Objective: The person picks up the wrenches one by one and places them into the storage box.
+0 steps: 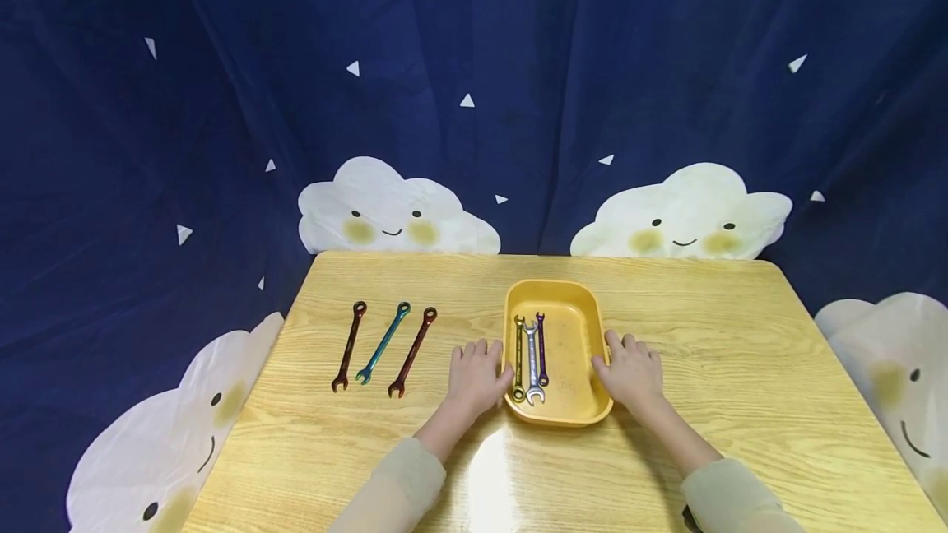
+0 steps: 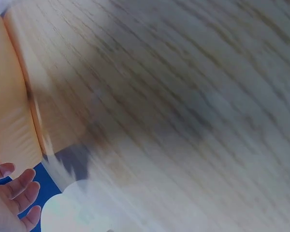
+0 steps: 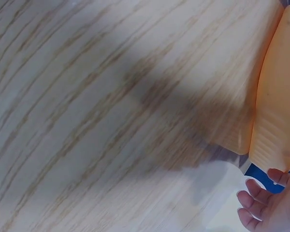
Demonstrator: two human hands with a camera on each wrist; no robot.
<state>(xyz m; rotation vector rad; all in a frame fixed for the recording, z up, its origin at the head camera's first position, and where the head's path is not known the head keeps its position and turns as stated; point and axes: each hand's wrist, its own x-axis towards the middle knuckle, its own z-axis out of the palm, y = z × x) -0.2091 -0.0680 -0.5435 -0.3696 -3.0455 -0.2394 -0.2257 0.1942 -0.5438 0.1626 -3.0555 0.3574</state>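
A yellow-orange tub (image 1: 570, 352) with rounded corners and ribbed side walls stands on the wood-grain surface (image 1: 741, 344). Inside, towards its left, lie a gold wrench (image 1: 519, 360), a silver wrench (image 1: 532, 360) and a purple wrench (image 1: 542, 349). The left hand (image 1: 476, 377) and right hand (image 1: 633, 370) flank it, fingers loosely apart; contact is unclear.

Six wrenches (image 1: 532, 361), one tray (image 1: 573, 364)

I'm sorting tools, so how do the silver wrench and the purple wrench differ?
The silver wrench is longer and wider; the purple wrench is shorter and slimmer. The silver wrench looks pale, the purple wrench dark. The silver wrench's near end is an open fork; the purple wrench's is a ring. Both lie lengthwise in the yellow tray.
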